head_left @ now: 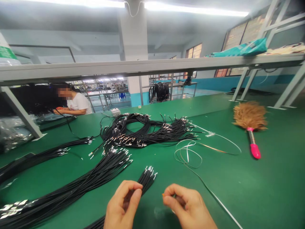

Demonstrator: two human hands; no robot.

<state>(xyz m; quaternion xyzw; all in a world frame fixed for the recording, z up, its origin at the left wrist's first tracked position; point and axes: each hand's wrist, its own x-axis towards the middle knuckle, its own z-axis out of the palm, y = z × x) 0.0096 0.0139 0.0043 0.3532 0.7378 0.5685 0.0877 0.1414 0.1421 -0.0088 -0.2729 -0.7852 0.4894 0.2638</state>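
While gripped: one wire bundle [146, 179], two hands' fingers [133, 198].

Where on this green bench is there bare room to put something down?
Bare table lies right of the right hand, below the pink-handled brush. A thin white strip crosses it. Left and centre are crowded with black wire bundles.

Left hand [122, 205] fingers curled — right hand [188, 205] fingers pinched, close together
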